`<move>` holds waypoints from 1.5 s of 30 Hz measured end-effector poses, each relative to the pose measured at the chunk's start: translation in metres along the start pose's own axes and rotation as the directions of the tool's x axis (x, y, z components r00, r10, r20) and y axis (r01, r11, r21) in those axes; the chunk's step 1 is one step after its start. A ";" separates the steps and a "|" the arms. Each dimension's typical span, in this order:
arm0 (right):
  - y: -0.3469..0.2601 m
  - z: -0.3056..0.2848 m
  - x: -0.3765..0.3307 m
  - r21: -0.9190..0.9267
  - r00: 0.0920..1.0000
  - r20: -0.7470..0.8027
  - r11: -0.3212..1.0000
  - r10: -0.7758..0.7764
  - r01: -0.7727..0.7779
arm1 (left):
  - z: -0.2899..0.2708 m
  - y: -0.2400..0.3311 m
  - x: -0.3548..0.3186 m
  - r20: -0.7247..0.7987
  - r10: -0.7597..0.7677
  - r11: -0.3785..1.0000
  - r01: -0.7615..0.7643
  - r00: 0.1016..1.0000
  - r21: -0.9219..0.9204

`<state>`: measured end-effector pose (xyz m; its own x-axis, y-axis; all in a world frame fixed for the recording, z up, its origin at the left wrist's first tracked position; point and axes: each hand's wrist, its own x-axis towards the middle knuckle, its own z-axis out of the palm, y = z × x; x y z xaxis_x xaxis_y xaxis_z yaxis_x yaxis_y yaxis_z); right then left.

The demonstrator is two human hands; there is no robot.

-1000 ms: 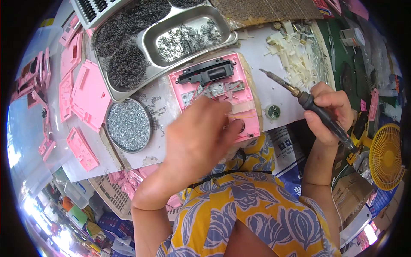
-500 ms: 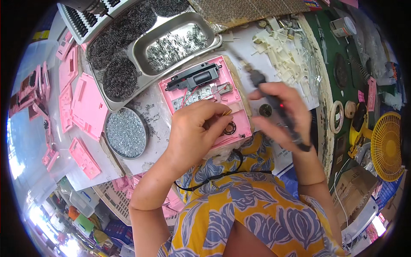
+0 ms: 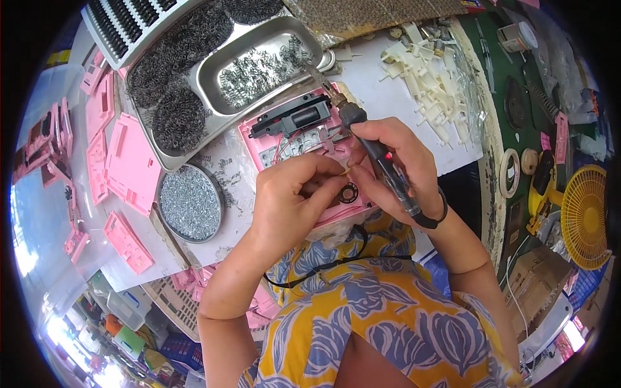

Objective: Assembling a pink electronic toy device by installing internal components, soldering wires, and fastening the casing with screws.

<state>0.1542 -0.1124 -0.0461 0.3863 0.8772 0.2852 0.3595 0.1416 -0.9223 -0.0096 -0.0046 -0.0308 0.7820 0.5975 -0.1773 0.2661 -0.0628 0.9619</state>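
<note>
While both hands met over the open pink case (image 3: pixel 253 147), which lay at the near edge of the surface (image 3: pixel 391 116), the left grip (image 3: pixel 288 194) was pinched on what appeared to be a thin yellowish wire (image 3: pixel 347 171). The right grip (image 3: pixel 404 165) was closed round the dark handle of a soldering iron (image 3: pixel 380 161), its fingertips reaching to the same wire, though whether they touched it could not be told. The iron's tip pointed up and away from the pinch, toward the metal tray (image 3: pixel 155 152) of springs (image 3: pixel 178 119). Within the case lay a black plastic part (image 3: pixel 291 118), a grey metal plate (image 3: pixel 304 141), red wires (image 3: pixel 283 149) and, just beside the fingertips, a round dark part (image 3: pixel 348 193). The step in hand was judged to be the handling of the wire's end above the case. The next move seemed to call for a steady left pinch and for the tip to be kept clear of fingers and plastic. To the left stood a round dish (image 3: pixel 222 213) of small screws (image 3: pixel 189 202).
</note>
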 end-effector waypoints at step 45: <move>-0.017 -0.089 -0.035 0.059 0.992 0.126 0.998 0.010 -0.018 | 0.005 0.009 -0.002 0.081 0.255 0.852 -0.264 0.964 0.453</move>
<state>0.2104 -0.1866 -0.0168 0.2800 0.9293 0.2408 0.3019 0.1529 -0.9410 -0.0059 -0.0104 -0.0223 0.8671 0.4949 0.0575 0.2760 -0.5732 0.7716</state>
